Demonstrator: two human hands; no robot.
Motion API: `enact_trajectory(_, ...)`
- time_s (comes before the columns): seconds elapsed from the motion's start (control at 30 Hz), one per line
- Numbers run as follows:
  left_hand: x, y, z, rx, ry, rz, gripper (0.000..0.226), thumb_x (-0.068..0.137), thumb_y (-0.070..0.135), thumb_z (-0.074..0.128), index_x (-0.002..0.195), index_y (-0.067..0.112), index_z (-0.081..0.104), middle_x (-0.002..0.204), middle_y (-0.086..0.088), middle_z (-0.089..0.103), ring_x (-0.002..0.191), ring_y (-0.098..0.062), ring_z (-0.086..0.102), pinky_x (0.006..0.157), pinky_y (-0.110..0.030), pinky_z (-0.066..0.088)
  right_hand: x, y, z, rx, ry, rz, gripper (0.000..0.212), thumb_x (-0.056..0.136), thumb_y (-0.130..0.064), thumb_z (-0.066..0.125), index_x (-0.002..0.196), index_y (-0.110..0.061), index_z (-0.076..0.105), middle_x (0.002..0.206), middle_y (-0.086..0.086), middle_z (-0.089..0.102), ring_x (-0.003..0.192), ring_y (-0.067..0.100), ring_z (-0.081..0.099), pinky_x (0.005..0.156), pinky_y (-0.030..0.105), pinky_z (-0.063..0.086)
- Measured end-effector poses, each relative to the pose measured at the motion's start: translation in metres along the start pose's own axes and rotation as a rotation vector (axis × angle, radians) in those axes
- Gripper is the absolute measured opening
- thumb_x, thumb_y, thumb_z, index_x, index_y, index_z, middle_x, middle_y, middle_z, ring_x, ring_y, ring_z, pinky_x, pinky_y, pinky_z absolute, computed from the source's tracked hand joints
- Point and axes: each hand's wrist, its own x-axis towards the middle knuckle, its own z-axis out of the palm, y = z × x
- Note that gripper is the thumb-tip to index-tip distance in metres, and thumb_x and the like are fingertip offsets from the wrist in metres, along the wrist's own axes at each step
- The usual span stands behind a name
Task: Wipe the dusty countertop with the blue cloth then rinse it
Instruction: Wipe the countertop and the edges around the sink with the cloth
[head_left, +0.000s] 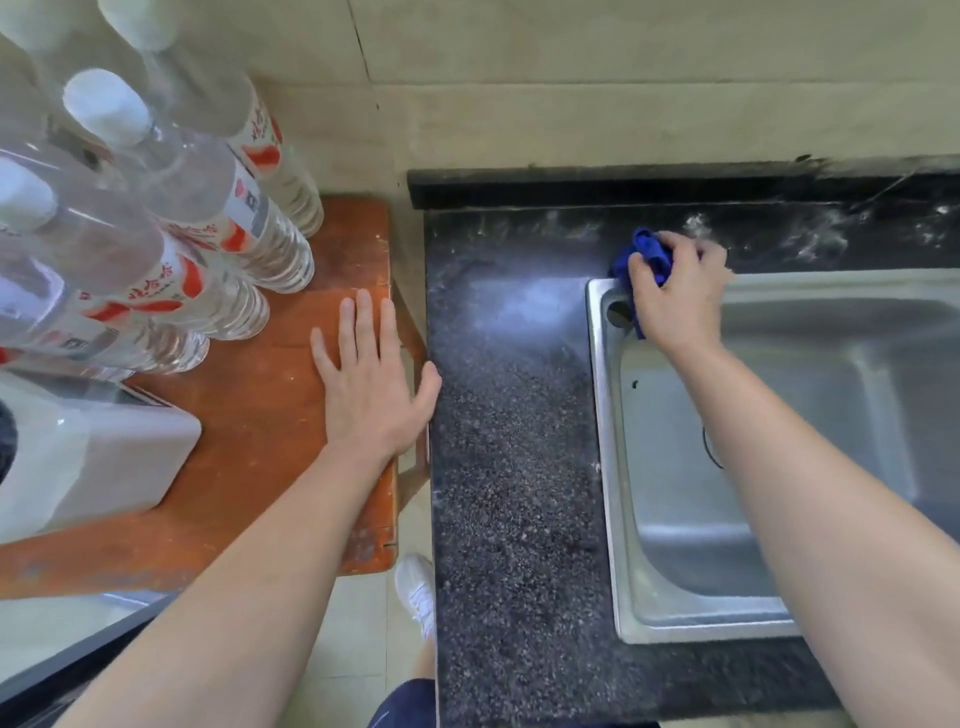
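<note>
Blue cloth (647, 254) sits bunched in the right hand (675, 296), fingers clenched round it, at the sink's (602, 415) far-left corner; dusty desk (509, 467) streaks lie toward two o'clock. Left hand (369, 384) rests spread flat, well apart.

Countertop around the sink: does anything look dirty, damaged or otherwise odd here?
Yes. White dust streaks smear the black countertop behind the sink, right of the blue cloth bunched in the right hand. The wooden table under the flat left hand looks worn.
</note>
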Motion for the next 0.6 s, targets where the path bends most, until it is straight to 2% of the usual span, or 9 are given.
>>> enact_trajectory(0.07,-0.001,0.0,-0.001,0.001,0.005,0.005,0.083,0.09,0.055,0.033,0.157,0.01,0.011,0.165,-0.012,0.004,0.153,-0.027,-0.002,0.119,-0.061,0.005,-0.001,-0.021,0.024,-0.061,0.01,-0.029,0.042,0.094,-0.034,0.051,0.13,-0.013,0.06,0.138,0.021,0.043,0.12,0.043,0.041,0.103,0.036,0.029)
enact_trajectory(0.17,0.001,-0.001,-0.003,-0.005,-0.003,0.009,0.085,0.087,0.052,0.035,0.157,0.01,0.01,0.166,-0.011,0.002,0.153,-0.026,-0.003,0.12,-0.06,0.004,-0.008,-0.073,0.065,-0.099,-0.023,-0.158,0.038,0.088,-0.026,0.056,0.121,-0.012,0.066,0.133,0.024,0.05,0.11,0.045,0.048,0.094,0.04,0.034)
enact_trajectory(0.3,0.0,-0.001,-0.005,0.009,-0.005,0.004,0.086,0.083,0.051,0.027,0.157,0.011,0.013,0.166,-0.011,0.003,0.153,-0.026,-0.003,0.12,-0.059,0.005,-0.032,-0.16,0.11,-0.062,-0.331,-0.482,0.037,0.093,-0.025,0.057,0.13,-0.019,0.061,0.143,0.014,0.045,0.119,0.038,0.041,0.099,0.04,0.035)
enact_trajectory(0.37,0.001,0.0,-0.007,0.017,-0.006,0.002,0.086,0.082,0.051,0.027,0.157,0.01,0.015,0.165,-0.012,0.004,0.153,-0.027,-0.001,0.119,-0.059,0.006,-0.031,-0.172,0.116,-0.015,-0.42,-0.595,0.037,0.096,-0.023,0.056,0.132,-0.02,0.06,0.143,0.01,0.045,0.122,0.033,0.04,0.105,0.039,0.036)
enact_trajectory(0.43,0.002,0.0,-0.008,0.016,-0.013,0.0,0.087,0.081,0.05,0.03,0.157,0.01,0.016,0.165,-0.012,0.005,0.153,-0.027,0.0,0.119,-0.06,0.007,-0.021,-0.155,0.099,0.102,-0.344,-0.561,0.035,0.093,-0.022,0.059,0.127,-0.016,0.065,0.136,0.013,0.052,0.121,0.033,0.047,0.104,0.038,0.039)
enact_trajectory(0.5,0.002,0.0,-0.008,0.013,-0.019,-0.004,0.087,0.081,0.051,0.034,0.156,0.01,0.017,0.165,-0.012,0.006,0.153,-0.028,0.001,0.119,-0.061,0.007,-0.003,-0.118,0.072,0.181,-0.104,-0.454,0.033,0.088,-0.023,0.062,0.116,-0.009,0.071,0.121,0.018,0.063,0.114,0.036,0.056,0.099,0.035,0.042)
enact_trajectory(0.6,0.002,-0.001,-0.008,0.018,-0.014,0.003,0.087,0.083,0.052,0.04,0.156,0.009,0.018,0.165,-0.013,0.007,0.152,-0.029,0.003,0.119,-0.061,0.007,0.02,-0.054,0.032,0.17,0.162,-0.157,0.037,0.091,-0.029,0.056,0.115,-0.005,0.069,0.118,0.02,0.063,0.111,0.037,0.057,0.098,0.037,0.039)
